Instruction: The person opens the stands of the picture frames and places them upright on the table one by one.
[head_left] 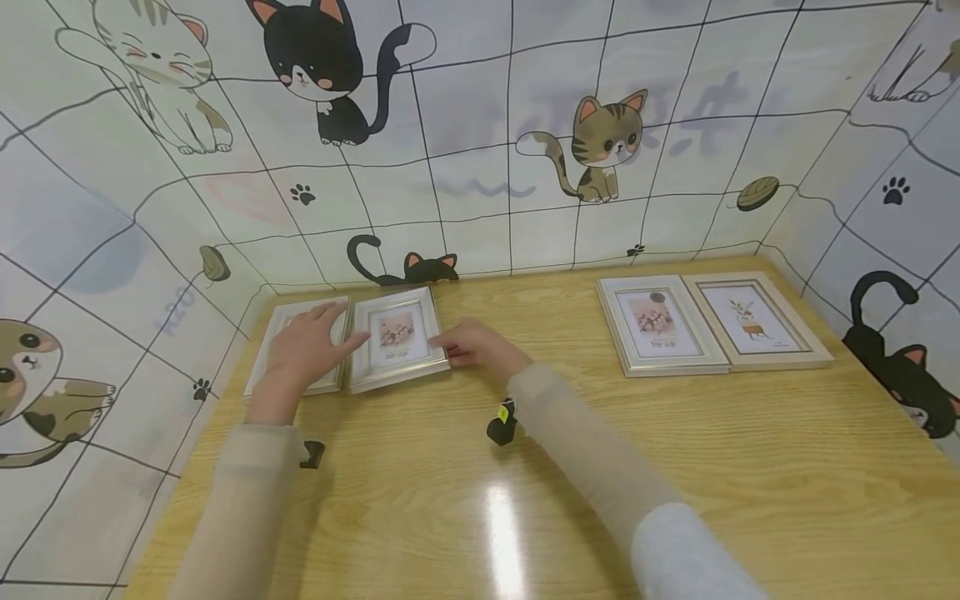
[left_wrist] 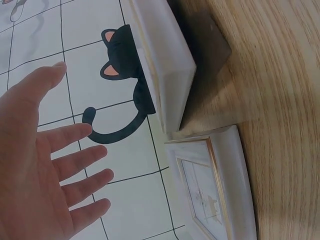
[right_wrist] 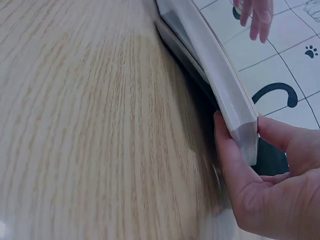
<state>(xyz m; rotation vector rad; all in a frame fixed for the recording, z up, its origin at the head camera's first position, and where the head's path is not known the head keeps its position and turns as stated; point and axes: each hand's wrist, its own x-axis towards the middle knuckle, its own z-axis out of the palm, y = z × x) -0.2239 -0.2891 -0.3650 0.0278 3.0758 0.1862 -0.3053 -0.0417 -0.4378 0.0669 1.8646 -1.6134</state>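
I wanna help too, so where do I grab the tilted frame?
Probably the right edge, coming from the right, thumb on top, fingers under: the tilted frame is raised there, leaving finger room, and the right hand pinches it there.

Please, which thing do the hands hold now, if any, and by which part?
In the head view, the right hand pinches the second frame from the left by its right edge, near the lower corner. The left hand holds nothing.

The wood-grain table bears a white frame and two touching frames.
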